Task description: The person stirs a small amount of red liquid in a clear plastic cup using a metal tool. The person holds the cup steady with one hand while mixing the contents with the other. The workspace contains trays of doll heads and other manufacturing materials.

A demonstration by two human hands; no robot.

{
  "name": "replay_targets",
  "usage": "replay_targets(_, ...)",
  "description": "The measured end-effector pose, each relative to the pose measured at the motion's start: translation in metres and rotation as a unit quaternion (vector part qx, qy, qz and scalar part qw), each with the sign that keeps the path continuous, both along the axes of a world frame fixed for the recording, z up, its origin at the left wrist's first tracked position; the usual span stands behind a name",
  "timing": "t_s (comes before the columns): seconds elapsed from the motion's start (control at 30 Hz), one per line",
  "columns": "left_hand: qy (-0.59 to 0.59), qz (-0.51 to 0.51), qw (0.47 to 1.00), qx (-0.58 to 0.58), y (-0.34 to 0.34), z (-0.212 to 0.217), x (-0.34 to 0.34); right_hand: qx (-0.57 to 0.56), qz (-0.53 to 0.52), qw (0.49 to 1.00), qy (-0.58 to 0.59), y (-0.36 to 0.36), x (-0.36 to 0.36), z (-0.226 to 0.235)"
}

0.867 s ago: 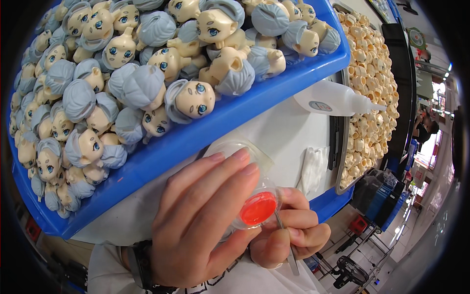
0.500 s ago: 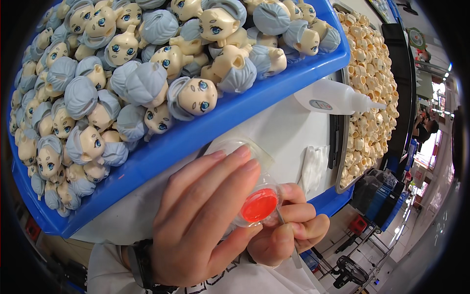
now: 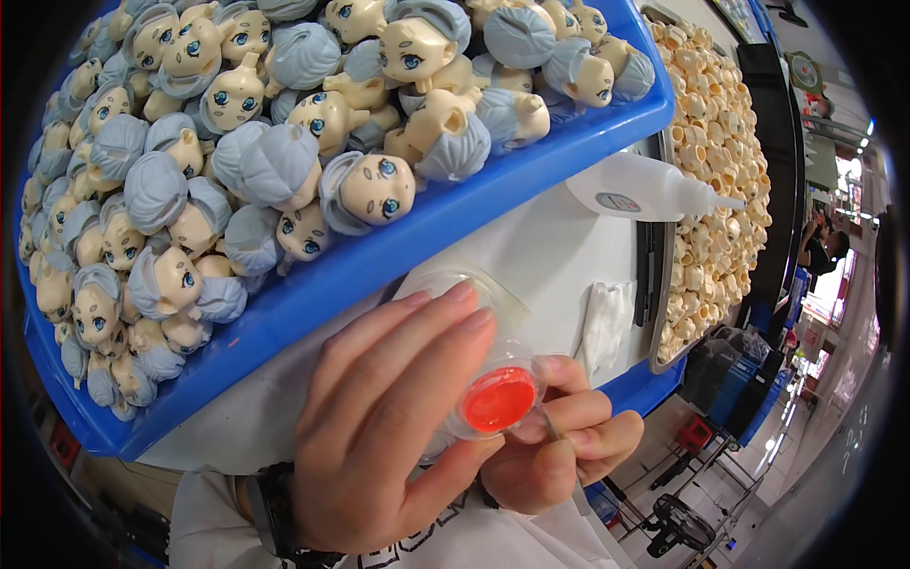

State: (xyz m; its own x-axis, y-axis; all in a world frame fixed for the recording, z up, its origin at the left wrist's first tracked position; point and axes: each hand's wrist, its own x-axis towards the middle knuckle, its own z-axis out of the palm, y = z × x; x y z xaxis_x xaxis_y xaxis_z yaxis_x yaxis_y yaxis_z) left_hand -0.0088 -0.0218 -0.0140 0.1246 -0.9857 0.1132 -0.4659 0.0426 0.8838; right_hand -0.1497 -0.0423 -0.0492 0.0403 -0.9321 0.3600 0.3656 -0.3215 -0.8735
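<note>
My left hand (image 3: 379,427) is closed around a small clear plastic pot (image 3: 536,379), its thumb along the near side and its fingers over the far side. Bright red, glossy stuff (image 3: 499,398) fills the pot's round middle. On the pot's right side, my right hand (image 3: 564,450) pinches a thin grey stick-like tool (image 3: 553,429); its tip is hidden against the pot's edge. Just beyond my left fingertips lies a clear, see-through plastic piece (image 3: 507,302) whose kind I cannot make out.
A large blue tray (image 3: 427,242) heaped with doll heads (image 3: 370,190) with pale blue hair fills the left and back. A white squeeze bottle (image 3: 640,188) lies beside a folded white tissue (image 3: 605,327). At right, a metal tray (image 3: 666,356) holds many small cream-coloured parts (image 3: 716,161).
The pot has shifted slightly left and tilted a little, showing more of the red inside. My right fingers have turned slightly with the tool, and less of its lower end shows.
</note>
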Motion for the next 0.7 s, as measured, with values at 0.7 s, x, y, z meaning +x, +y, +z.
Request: replay_targets(0.7, 0.018, -0.002, 1.0, 0.005, -0.0016, 0.0011, 0.0002, -0.075, 0.044, 0.993, 0.082, -0.0101, -0.007, 0.0001)
